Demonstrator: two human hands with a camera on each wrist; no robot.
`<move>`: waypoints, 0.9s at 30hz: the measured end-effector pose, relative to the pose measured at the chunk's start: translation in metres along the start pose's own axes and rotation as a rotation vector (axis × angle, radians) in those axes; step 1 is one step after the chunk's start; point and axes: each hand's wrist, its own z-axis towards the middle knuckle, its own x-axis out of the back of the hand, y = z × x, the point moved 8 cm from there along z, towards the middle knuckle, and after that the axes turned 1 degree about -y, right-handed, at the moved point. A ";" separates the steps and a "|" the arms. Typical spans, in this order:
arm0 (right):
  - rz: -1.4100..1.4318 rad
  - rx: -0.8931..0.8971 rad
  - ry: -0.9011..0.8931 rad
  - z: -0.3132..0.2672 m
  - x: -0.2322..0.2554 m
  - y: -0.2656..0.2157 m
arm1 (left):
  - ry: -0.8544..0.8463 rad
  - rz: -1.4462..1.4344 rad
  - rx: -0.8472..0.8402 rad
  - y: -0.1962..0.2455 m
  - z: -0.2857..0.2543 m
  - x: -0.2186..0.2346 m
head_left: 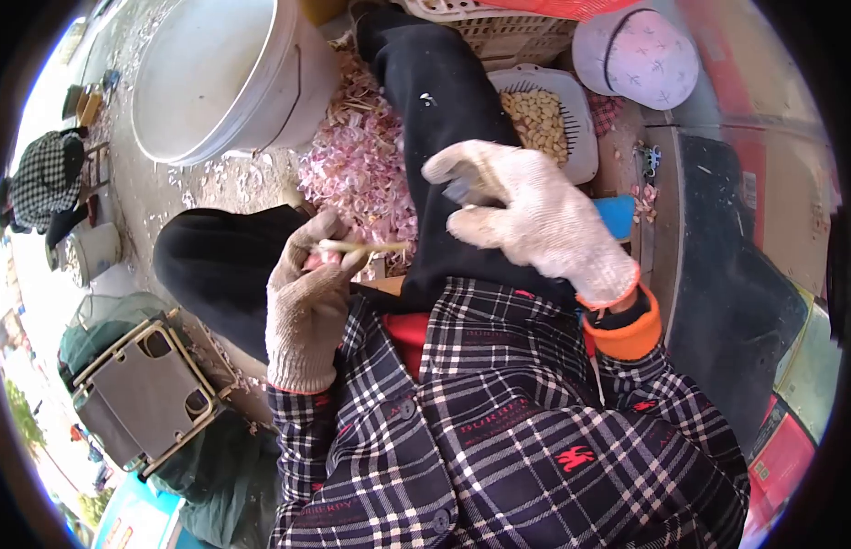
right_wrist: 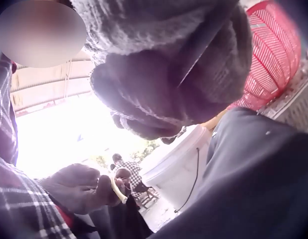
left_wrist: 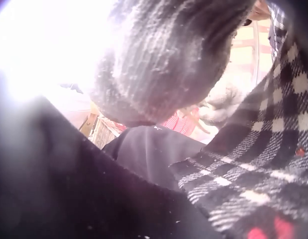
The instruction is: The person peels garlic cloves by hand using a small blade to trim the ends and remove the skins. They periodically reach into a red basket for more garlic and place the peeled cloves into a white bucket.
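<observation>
Garlic pinkish, pale-stalked; left hand clamped on it, right hand on probable blade.

My head view looks steeply down over the plaid jacket, catching the white bucket beyond the lap, both hands at middling range. From the left wrist, on the jacket side of the bucket, I look past the left hand, very close and blurred, across the trousers. My right-wrist view peers upward beneath the right hand, also very close, toward the bucket; it shares bucket and left hand with the head view.
</observation>
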 end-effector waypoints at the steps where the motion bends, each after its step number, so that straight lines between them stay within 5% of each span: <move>1: 0.103 -0.160 0.034 -0.005 0.012 0.002 | -0.005 0.056 -0.015 -0.001 0.000 0.003; 2: 0.200 -0.324 0.066 -0.012 0.023 0.006 | 0.015 0.044 0.013 0.000 -0.001 0.001; 4: 0.220 -0.355 0.259 -0.015 0.052 0.029 | -0.007 0.062 0.058 0.001 -0.004 0.001; 6: -0.171 -0.344 0.400 -0.012 0.094 0.066 | -0.021 0.009 0.056 0.004 -0.006 0.000; 10: -0.365 -0.197 0.638 -0.013 0.100 0.053 | -0.003 0.122 0.080 0.007 -0.009 0.000; 16: 0.711 -0.307 -0.032 0.005 -0.047 0.003 | -0.031 0.111 -0.087 0.009 -0.005 -0.006; 18: 0.845 -0.398 -0.280 0.008 -0.090 -0.002 | 0.020 0.154 -0.095 0.012 -0.008 -0.003; 20: 1.149 -0.400 -0.360 0.015 -0.122 0.004 | 0.053 0.196 -0.055 0.013 -0.012 -0.004; 24: 1.050 -0.367 -0.281 0.023 -0.119 0.009 | -0.003 0.298 -0.108 0.013 -0.010 -0.006; 26: 1.020 -0.363 -0.225 0.021 -0.116 0.012 | 0.110 0.489 -0.211 0.023 -0.013 -0.008; 27: 0.948 -0.348 -0.221 0.021 -0.112 0.008 | 0.170 0.815 -0.297 0.038 -0.019 -0.015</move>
